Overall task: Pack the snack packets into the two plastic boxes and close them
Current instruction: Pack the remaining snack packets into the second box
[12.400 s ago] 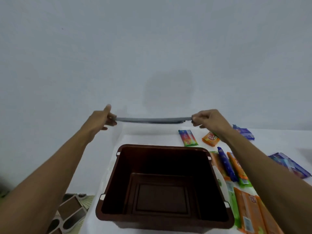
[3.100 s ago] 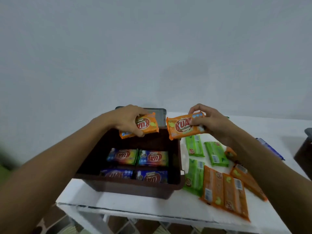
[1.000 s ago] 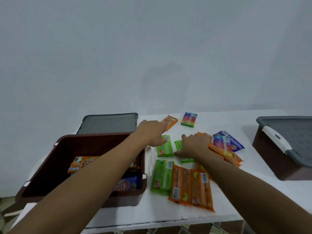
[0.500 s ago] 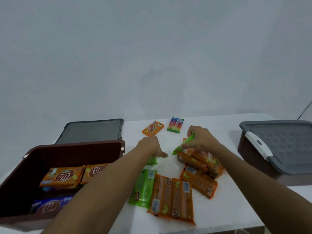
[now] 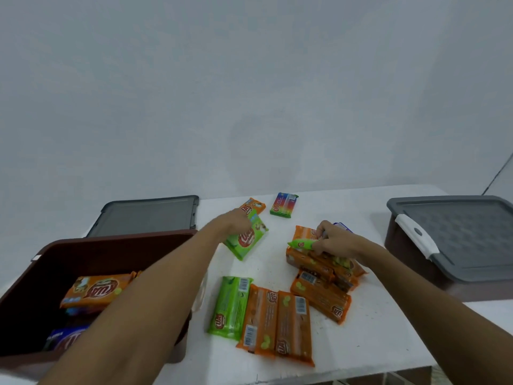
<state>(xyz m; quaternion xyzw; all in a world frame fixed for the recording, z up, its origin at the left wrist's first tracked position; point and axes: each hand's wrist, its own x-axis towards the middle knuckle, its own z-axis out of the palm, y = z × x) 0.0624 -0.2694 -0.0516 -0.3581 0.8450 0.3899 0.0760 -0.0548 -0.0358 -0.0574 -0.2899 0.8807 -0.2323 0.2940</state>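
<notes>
I note the open brown box nearest, left of both hands. My right hand pinches a green packet edge-on, farther from it. My left hand, nearer, grips a second green packet, long axis slanting away.

Plain pale grey-white painted wall fills upper view, evenly lit, faint darker patch at centre. Flat white rectangular table stands against it; surface lightly speckled.

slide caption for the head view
Each hand, left and right, lifts a green packet beside the open brown box.
</notes>
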